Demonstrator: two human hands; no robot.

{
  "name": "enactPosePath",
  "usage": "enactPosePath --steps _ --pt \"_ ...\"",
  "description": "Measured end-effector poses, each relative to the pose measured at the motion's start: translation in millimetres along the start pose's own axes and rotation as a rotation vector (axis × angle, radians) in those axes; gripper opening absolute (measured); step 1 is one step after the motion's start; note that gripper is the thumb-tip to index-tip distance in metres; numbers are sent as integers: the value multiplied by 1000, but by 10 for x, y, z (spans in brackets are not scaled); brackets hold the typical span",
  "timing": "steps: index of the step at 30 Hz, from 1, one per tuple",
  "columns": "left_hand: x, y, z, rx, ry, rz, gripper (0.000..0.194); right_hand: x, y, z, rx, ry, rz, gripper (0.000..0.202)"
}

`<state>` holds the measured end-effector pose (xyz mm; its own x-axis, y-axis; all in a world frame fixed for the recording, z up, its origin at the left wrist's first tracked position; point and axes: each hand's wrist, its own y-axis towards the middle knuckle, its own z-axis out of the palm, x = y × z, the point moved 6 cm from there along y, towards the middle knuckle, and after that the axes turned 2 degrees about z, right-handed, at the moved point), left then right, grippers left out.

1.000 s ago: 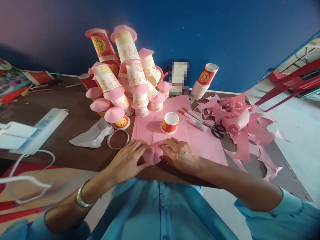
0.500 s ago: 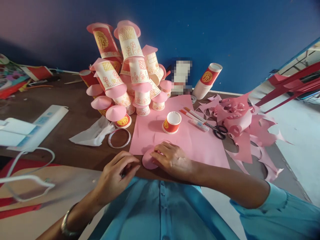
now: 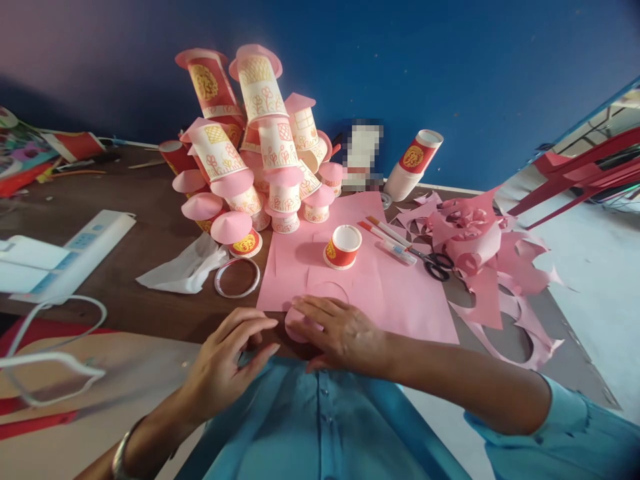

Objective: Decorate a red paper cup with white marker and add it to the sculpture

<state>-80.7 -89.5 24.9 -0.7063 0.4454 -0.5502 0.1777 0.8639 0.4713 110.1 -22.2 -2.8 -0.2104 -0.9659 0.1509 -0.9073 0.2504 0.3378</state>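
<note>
My right hand (image 3: pixel 340 330) lies with fingers stretched across a pink paper disc (image 3: pixel 296 327) at the table's front edge, covering much of it. Left of the disc, my left hand (image 3: pixel 233 363) hovers with fingers apart and nothing between them. Beneath my right fingertips and beyond spreads a pink paper sheet (image 3: pixel 410 307), with a round outline drawn near the hand. On the sheet stands a short red and white paper cup (image 3: pixel 343 247), its opening upward.
Stacked paper cups with pink cone roofs (image 3: pixel 280 143) rise at the back. A tape roll (image 3: pixel 237 277) and a crumpled plastic bag (image 3: pixel 185 267) lie left. Scissors (image 3: pixel 437 265), markers (image 3: pixel 385 230) and pink paper scraps (image 3: pixel 480 233) are right. A power strip (image 3: pixel 75 257) sits far left.
My right hand has flattened, its fingers now stretched out over the disc rather than curled at its edge. The fingers of my left hand have parted a little more.
</note>
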Motion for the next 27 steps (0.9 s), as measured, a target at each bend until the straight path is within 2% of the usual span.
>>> enactPosePath --steps 2,5,9,11,13,15,18,20,22,27 --pt "-63 -46 21 13 -34 59 24 118 -44 -8 -37 -54 -49 67" --pt "-130 -105 52 48 -68 121 22 267 -55 -54 -74 -140 -89 29" --pt "-120 -95 57 58 -125 76 23 379 -53 -140 -116 -120 -164 26" --pt "-55 -54 77 74 -194 -45 19 335 -73 -197 -153 -58 -133 26" --pt "49 -10 150 136 -298 -260 18 204 -100 -264 -189 75 -22 28" --pt "132 20 299 276 -446 -516 32 38 -128 -330 -227 248 105 33" --pt "87 129 530 447 -778 -744 58 -134 -142 -433 -294 364 195 35" --pt "42 266 620 436 -957 -826 61 -162 -130 -505 -334 326 176 38" --pt "28 412 670 388 -1037 -874 56 -161 -122 -576 -358 262 148 45" --pt "57 765 678 288 -1183 -870 52 -306 -176 -864 -423 252 166 53"
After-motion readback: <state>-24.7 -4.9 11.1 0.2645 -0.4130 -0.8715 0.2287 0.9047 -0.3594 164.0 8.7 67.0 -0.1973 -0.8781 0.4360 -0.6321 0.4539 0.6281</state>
